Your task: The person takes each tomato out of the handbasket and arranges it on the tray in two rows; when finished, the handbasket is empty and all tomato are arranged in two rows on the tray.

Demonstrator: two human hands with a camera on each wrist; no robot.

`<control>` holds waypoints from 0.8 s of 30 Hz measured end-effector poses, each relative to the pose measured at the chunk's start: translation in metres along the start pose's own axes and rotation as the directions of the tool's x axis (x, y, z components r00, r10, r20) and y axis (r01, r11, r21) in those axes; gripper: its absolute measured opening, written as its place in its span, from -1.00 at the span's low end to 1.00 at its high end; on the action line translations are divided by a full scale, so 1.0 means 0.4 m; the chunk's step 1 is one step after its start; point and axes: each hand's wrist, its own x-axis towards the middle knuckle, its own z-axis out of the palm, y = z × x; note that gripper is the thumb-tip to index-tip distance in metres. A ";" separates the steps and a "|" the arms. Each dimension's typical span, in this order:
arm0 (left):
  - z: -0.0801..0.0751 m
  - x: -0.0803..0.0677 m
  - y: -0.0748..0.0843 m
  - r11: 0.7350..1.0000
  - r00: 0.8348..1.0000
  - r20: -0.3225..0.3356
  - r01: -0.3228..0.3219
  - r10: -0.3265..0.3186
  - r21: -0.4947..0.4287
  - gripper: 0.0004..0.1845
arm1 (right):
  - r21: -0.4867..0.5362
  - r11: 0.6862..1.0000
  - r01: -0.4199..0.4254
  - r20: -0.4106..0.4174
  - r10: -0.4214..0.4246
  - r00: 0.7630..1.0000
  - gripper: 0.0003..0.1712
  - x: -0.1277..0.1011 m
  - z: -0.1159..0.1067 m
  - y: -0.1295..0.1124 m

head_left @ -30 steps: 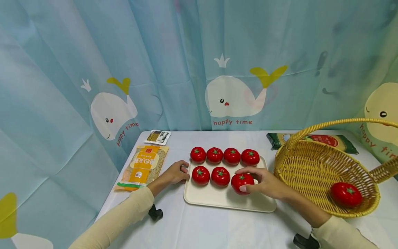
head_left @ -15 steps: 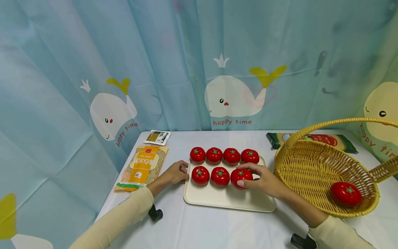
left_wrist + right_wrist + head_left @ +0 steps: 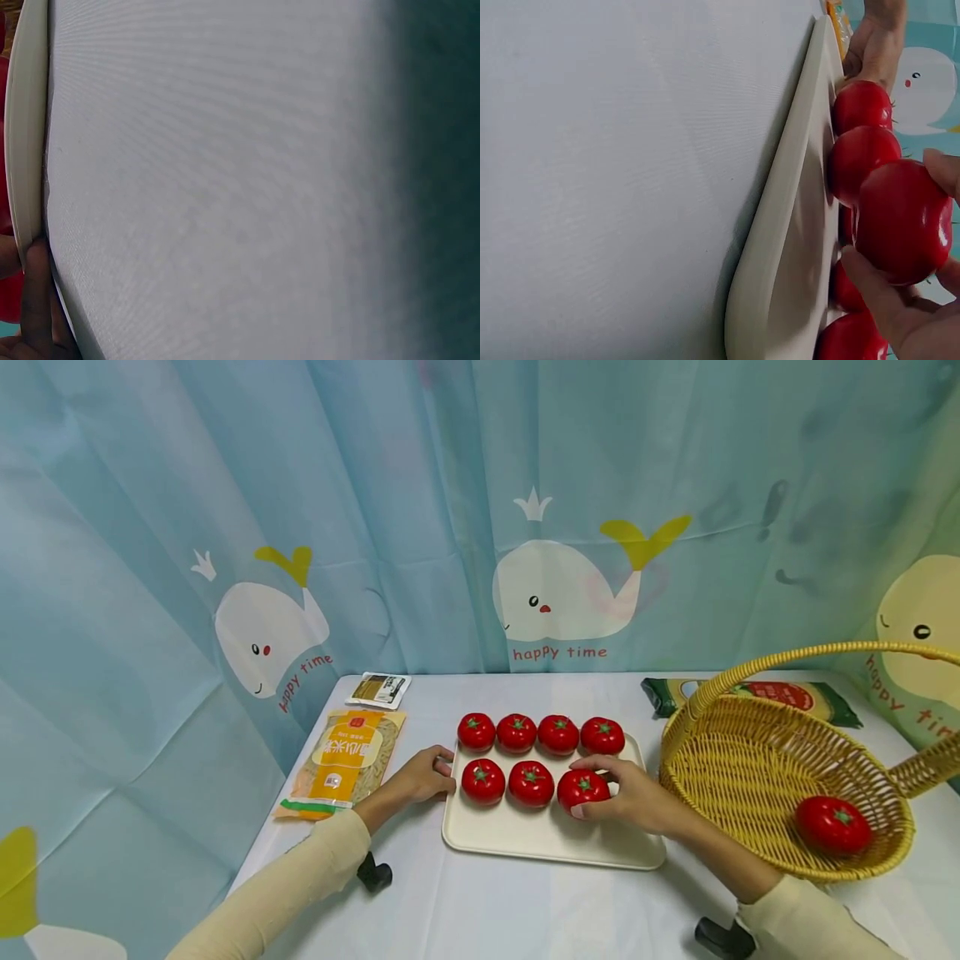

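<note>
My right hand [image 3: 633,795] grips a red tomato [image 3: 582,789] at the right end of the front row on a cream tray [image 3: 517,842]. Its thumb and fingers lie around the tomato's sides in the right wrist view, where the tomato [image 3: 904,221] looks close to the tray floor; contact beneath is hidden. Two more tomatoes, such as the middle one [image 3: 532,783], stand to its left. A back row of several tomatoes [image 3: 517,732] runs along the far rim. My left hand [image 3: 424,775] pinches the tray's left rim, thumb above and fingers low against the edge [image 3: 30,150].
A yellow wicker basket [image 3: 727,785] with a tall handle stands right of the tray, holding one tomato [image 3: 832,825]. Behind it lies a green packet [image 3: 787,695]. An orange food bag [image 3: 347,758] and a small packet [image 3: 379,690] lie at the left. A curtain [image 3: 420,527] closes off the back.
My right hand has lowered the tomato slightly and its forearm has shifted a little left. The left hand and tray stay where they were.
</note>
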 end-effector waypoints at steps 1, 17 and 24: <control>0.000 -0.001 0.001 1.000 1.000 0.000 0.002 -0.002 0.000 -0.46 | -0.009 1.000 0.000 -0.002 0.000 1.000 -0.32 0.002 0.000 -0.001; -0.001 0.000 -0.001 1.000 1.000 0.000 -0.002 0.002 -0.001 -0.47 | -0.114 0.989 -0.090 -0.034 0.087 0.996 -0.26 0.032 0.006 0.004; -0.003 0.002 -0.001 1.000 1.000 0.001 0.002 -0.002 0.000 -0.47 | -0.118 0.986 -0.120 -0.031 0.117 0.993 -0.23 0.035 0.007 0.006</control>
